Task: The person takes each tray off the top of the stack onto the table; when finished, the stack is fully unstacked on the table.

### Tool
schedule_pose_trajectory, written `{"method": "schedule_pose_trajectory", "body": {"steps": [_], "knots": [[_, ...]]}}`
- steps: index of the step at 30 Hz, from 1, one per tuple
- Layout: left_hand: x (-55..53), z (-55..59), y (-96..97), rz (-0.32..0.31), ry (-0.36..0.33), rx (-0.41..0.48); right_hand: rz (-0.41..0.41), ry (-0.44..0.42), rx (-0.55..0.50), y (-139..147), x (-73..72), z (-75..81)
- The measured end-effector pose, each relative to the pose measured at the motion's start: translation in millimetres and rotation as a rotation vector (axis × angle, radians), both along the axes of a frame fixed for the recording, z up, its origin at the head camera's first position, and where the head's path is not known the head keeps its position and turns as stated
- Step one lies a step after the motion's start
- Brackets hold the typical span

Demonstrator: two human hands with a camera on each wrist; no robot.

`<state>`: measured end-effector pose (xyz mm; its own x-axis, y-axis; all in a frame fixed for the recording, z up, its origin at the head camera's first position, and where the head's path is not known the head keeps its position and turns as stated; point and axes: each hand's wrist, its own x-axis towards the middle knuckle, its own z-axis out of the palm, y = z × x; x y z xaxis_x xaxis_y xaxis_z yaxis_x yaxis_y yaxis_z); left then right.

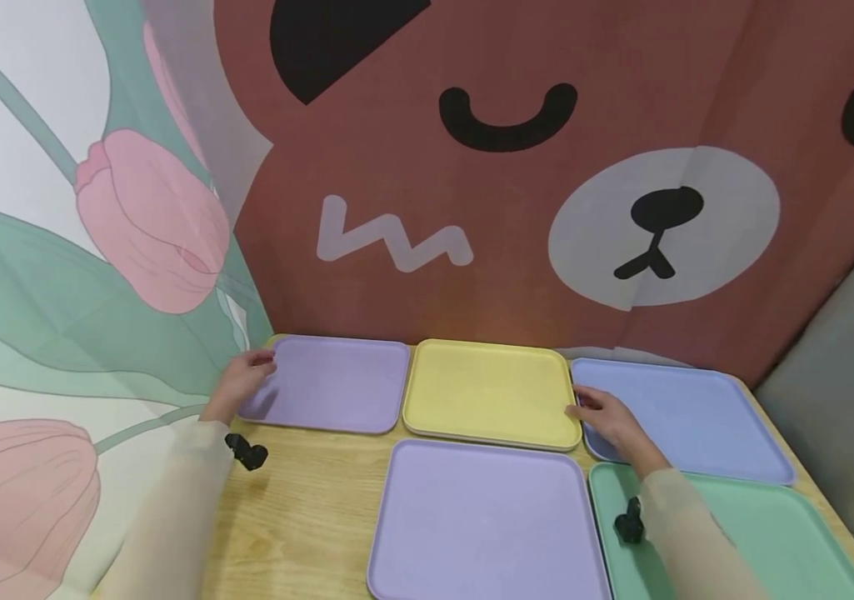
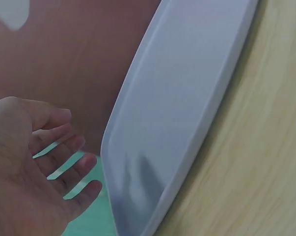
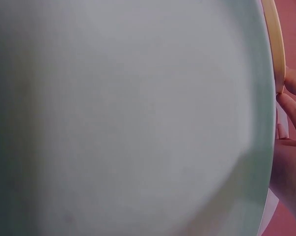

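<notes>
A yellow tray (image 1: 490, 392) lies in the middle of the back row. My right hand (image 1: 610, 421) is at its right rim, with thumb and fingertips against the edge and the fingers fairly straight. In the right wrist view those fingertips (image 3: 292, 88) meet the tray's yellow edge (image 3: 276, 44). A purple tray (image 1: 337, 383) lies at the back left. My left hand (image 1: 241, 383) hovers by its left end, fingers loosely bent and spread. The left wrist view shows a gap between those fingers and the tray (image 2: 172, 93), and nothing in the hand.
A blue tray (image 1: 685, 417) lies right of the yellow one. In front are a second purple tray (image 1: 486, 521) and a green tray (image 1: 779, 533), the latter under my right forearm. The wooden table (image 1: 299, 517) meets a bear-print backdrop (image 1: 397, 304) and a tulip-print sheet (image 1: 149, 221).
</notes>
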<state>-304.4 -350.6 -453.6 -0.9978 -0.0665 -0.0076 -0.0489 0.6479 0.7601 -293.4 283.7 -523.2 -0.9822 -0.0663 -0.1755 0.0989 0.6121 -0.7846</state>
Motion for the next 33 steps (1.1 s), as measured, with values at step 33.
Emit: {"method": "schedule_pose_trajectory", "body": {"steps": [33], "knots": [[-27.9, -37.3, 151.7, -0.15, -0.028, 0.077, 0.001, 0.001, -0.043, 1.1, 3.5, 3.4]]}}
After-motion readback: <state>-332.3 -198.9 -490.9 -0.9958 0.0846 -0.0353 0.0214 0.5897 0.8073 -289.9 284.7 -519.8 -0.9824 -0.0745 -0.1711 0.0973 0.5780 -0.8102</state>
